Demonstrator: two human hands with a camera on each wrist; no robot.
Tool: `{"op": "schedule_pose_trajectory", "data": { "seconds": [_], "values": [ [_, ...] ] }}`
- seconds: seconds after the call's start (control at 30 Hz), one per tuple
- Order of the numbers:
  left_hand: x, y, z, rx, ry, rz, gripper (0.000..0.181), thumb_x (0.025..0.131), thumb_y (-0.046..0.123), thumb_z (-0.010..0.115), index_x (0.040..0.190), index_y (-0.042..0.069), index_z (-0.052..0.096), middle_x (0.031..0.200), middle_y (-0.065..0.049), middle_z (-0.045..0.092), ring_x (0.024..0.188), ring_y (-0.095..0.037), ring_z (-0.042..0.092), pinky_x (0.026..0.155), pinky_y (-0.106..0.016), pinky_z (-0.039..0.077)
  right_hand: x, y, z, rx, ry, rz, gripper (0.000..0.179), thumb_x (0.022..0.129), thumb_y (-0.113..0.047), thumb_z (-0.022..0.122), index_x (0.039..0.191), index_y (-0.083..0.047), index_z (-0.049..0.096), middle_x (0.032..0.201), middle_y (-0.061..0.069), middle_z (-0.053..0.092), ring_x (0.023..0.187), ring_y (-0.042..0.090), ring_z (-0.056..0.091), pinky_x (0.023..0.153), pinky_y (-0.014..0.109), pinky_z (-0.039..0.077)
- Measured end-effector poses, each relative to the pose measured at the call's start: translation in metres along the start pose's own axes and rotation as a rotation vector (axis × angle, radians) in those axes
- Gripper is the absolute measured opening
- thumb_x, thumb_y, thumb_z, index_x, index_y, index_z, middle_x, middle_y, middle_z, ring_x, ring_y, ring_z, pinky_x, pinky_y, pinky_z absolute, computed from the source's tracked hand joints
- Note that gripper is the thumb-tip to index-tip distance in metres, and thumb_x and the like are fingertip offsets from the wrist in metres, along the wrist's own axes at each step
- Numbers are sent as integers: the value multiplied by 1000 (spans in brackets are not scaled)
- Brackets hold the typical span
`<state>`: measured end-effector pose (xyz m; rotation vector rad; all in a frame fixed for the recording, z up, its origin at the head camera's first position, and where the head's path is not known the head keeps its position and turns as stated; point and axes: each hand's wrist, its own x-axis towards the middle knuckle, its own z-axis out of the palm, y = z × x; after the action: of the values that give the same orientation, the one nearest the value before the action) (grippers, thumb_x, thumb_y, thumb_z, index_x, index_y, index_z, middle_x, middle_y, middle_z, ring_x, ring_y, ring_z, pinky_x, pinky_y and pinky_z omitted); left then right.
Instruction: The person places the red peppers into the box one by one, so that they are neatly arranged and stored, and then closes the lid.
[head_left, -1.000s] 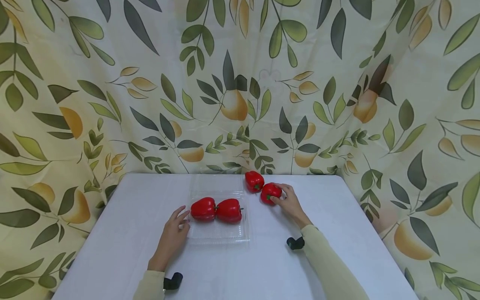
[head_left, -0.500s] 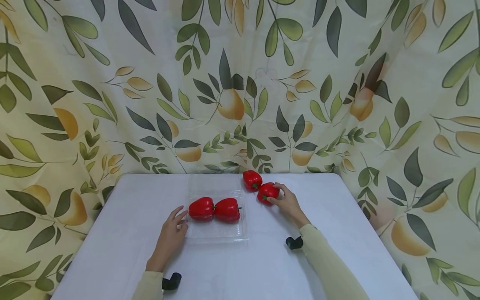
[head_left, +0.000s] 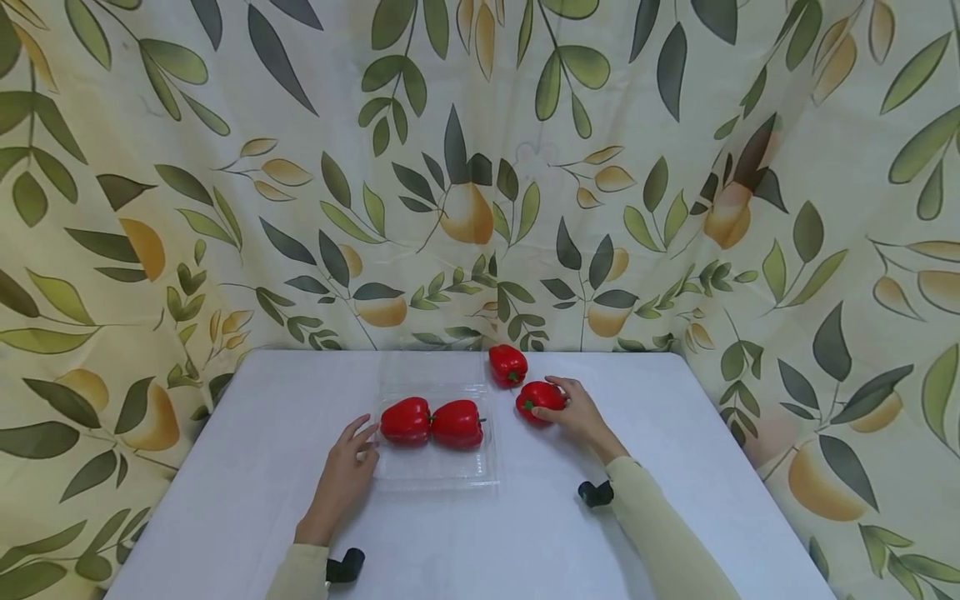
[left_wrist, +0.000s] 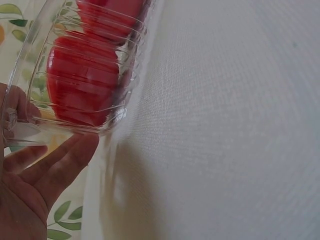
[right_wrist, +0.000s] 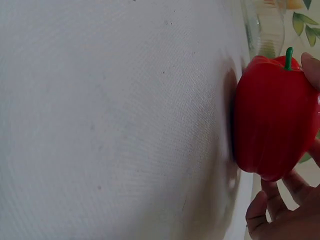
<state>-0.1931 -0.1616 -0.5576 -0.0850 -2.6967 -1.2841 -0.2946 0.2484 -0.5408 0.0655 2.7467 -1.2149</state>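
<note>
My right hand (head_left: 585, 418) holds a red bell pepper (head_left: 543, 402), thumb near the green stem and fingers at the other end. In the right wrist view this bell pepper (right_wrist: 275, 115) sits on or just over the cloth; I cannot tell which. Two more red bell peppers (head_left: 406, 422) (head_left: 458, 424) lie side by side in a clear plastic clamshell container (head_left: 438, 473). My left hand (head_left: 345, 467) is at the container's left side, its extended fingers touching the wall (left_wrist: 107, 131). Another red bell pepper (head_left: 507, 366) lies behind the held one.
The container's clear lid (head_left: 431, 367) lies folded back toward the table's far edge. A white cloth covers the table (head_left: 525, 533). Behind it hangs a leaf-and-fruit patterned curtain (head_left: 480, 183). A black wrist device (head_left: 596, 494) sits by the right cuff.
My right hand has drawn its bell pepper toward me, away from the one behind, and its stem has turned leftward. The left hand and container have stayed in place.
</note>
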Motion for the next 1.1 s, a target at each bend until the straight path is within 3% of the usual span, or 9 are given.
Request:
{"op": "schedule_pose_trajectory", "data": {
  "seconds": [0.27,0.6,0.8,0.93,1.1],
  "values": [
    [0,-1,1,4,2,2,42,94,10,56,135,4,58,152,-9,44,112,-26,67,94,-43,56,-2,3,1,31,-12,8,90,74,-44,82,147,-15,38,149,17,39,137,41,37,98,55,53],
    [0,3,0,-2,10,14,41,94,10,56,135,3,58,151,-10,45,112,-27,68,94,-43,56,-4,7,2,35,-22,-28,87,76,-45,81,148,-20,38,147,16,39,136,41,38,95,53,55],
    [-2,3,0,3,15,24,42,94,10,57,135,2,58,151,-10,45,111,-27,68,94,-43,56,-8,7,1,41,-48,-41,89,74,-33,85,149,-21,38,149,15,38,138,42,36,97,55,54],
    [-1,3,0,-2,16,25,42,94,10,58,135,2,58,151,-11,45,111,-27,68,94,-43,56,-11,6,2,21,-23,-51,88,73,-24,85,148,-19,39,147,15,41,137,41,38,97,56,53],
    [-1,3,1,8,14,14,41,94,10,58,134,2,58,151,-11,45,111,-27,68,94,-44,56,-13,8,1,31,25,-50,86,74,-26,85,147,-17,39,145,15,43,136,40,39,97,54,54]
  ]
}}
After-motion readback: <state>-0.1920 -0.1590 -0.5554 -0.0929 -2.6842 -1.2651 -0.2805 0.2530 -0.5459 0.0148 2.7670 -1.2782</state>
